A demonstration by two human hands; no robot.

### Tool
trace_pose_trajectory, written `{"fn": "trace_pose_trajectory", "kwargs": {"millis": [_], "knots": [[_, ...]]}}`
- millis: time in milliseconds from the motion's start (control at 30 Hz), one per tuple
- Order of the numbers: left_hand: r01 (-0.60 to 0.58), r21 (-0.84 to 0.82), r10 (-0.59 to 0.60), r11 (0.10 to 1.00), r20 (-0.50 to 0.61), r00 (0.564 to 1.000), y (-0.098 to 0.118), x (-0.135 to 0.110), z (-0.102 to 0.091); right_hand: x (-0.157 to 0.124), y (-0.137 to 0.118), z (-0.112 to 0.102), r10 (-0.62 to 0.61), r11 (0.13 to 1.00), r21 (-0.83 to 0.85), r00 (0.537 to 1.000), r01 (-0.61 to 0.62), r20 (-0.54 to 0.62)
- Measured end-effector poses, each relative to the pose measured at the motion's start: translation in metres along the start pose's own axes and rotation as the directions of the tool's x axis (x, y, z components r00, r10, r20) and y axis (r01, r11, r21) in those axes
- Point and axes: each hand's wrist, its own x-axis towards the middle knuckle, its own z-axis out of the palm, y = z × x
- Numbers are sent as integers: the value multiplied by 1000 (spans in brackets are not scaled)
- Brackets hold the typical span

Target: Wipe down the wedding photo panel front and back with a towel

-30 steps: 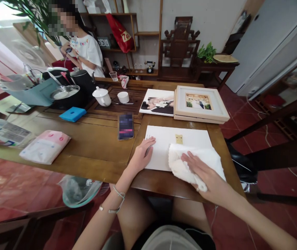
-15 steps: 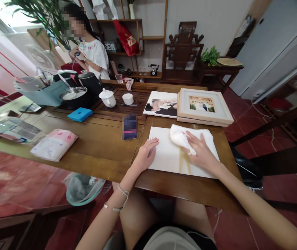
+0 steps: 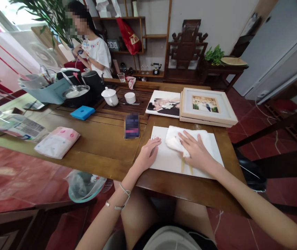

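Note:
A flat white panel [image 3: 164,159] lies on the wooden table near its front edge, with two yellowish strips showing on its lower middle. Along the panel's left edge rests my left hand [image 3: 150,152], open, its fingers laid out flat. My right hand [image 3: 196,151] presses a folded white towel [image 3: 173,139] onto the panel's upper part. Its fingers are spread over the towel, and the thumb is by the lower fold, so the towel is held under the hand. The towel covers the upper ends of the strips.
Behind the panel lie a photo print [image 3: 164,104] and stacked picture frames [image 3: 228,107]. A phone [image 3: 132,126], tissue pack [image 3: 57,143], blue block [image 3: 83,113], white lidded cup [image 3: 109,97] and small bowl [image 3: 130,98] stand leftward. A bin [image 3: 84,187] is below; a person [image 3: 96,52] stands beyond.
My right hand and the towel have slid slightly left and down across the panel, covering more of the strips. My left hand stays at the panel's edge. The view has shifted a little.

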Motion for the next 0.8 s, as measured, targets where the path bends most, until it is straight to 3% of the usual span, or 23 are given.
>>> {"fn": "trace_pose_trajectory", "kwargs": {"millis": [100,167,233,400,500,633,800], "knots": [[-6,-2,6,1000,-5,1000,-1,0,0,31,2,0,85,994,-63,996,-84,7],[-4,-3,4,1000,-9,1000,-1,0,0,33,-8,1,69,991,-115,998,-68,3],[2,-4,-2,1000,-11,1000,-1,1,0,19,-26,4,-1,988,-153,1000,1,1],[26,-5,-26,1000,23,999,3,1,-2,-48,-83,11,-228,964,-142,974,223,-15],[37,-9,-37,999,31,999,5,1,-4,-66,-94,7,-290,954,-82,957,289,-3],[41,1,-41,999,34,999,5,1,-4,-34,-70,-3,-158,987,-33,986,160,62],[28,12,-28,1000,18,999,4,1,-3,31,-45,-3,121,980,-163,992,-115,24]]}}
